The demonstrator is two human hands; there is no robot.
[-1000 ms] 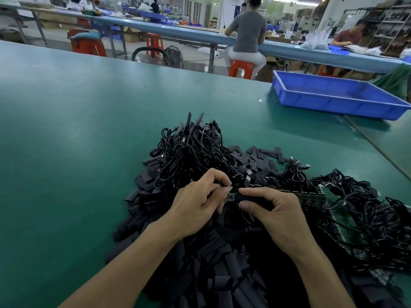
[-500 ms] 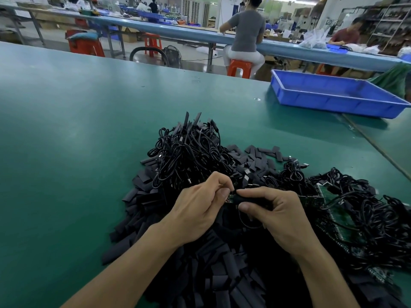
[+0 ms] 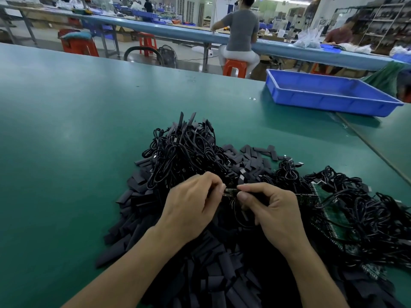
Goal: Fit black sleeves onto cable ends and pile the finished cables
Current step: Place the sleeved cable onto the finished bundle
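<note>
My left hand (image 3: 191, 203) and my right hand (image 3: 273, 210) meet over a heap of flat black sleeves (image 3: 200, 263). Between their fingertips is a cable end (image 3: 230, 192) with a small connector showing. My left fingers pinch that end; my right thumb and forefinger pinch the black sleeve on the cable just right of it, and the cable's loop hangs under my right hand. A pile of coiled black cables (image 3: 184, 152) lies just beyond my hands. A second tangle of black cables (image 3: 360, 214) lies to the right.
The green table (image 3: 66, 152) stretches wide to the left and far side. A blue plastic tray (image 3: 329, 94) sits at the far right. A green circuit board (image 3: 329, 216) lies under the right tangle. People sit at a bench beyond the table.
Both hands stay together over the sleeves. The gap between my fingertips has widened a little, showing more of the cable end. The camera has tilted slightly.
</note>
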